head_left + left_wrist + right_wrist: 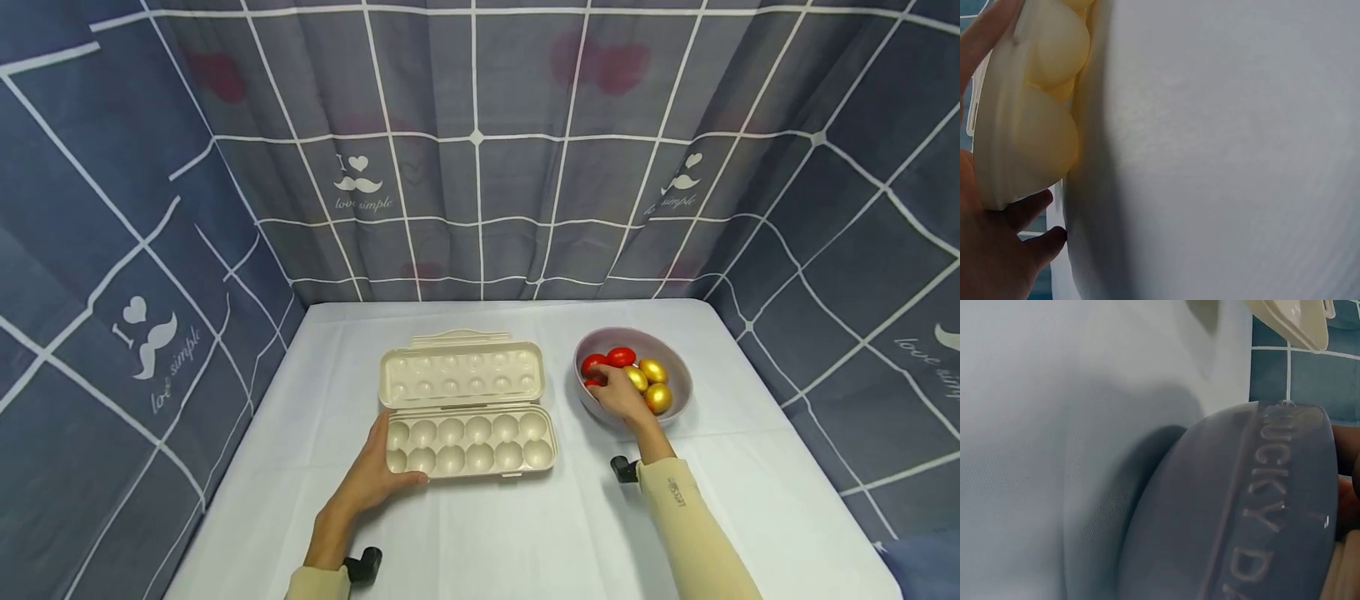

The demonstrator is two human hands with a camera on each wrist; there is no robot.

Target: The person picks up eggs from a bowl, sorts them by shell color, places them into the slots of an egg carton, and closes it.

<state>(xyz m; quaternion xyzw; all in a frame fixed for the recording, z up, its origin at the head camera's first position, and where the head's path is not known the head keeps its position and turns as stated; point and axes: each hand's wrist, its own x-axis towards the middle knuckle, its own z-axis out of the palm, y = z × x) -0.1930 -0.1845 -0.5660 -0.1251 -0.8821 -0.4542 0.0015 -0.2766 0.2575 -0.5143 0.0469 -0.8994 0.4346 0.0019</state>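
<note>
A cream egg carton (472,443) lies with its lid (461,375) folded back, its rows of round cups bare. My left hand (377,467) grips the carton's left end, thumb along the front edge; in the left wrist view its fingers (1044,247) reach under that end. My right hand (621,395) reaches into a mauve bowl (678,367) at the right, fingertips down at the red eggs (621,357). Gold eggs (658,398) sit beside that hand. The right wrist view shows mostly the bowl's outer wall (1210,506), which hides the fingertips; I cannot tell whether they pinch an egg.
A white cloth (480,533) covers the table. Dark grid-patterned curtains (480,167) stand behind it and on both sides. A black wrist camera mount (363,567) shows on the left wrist, another (624,469) on the right.
</note>
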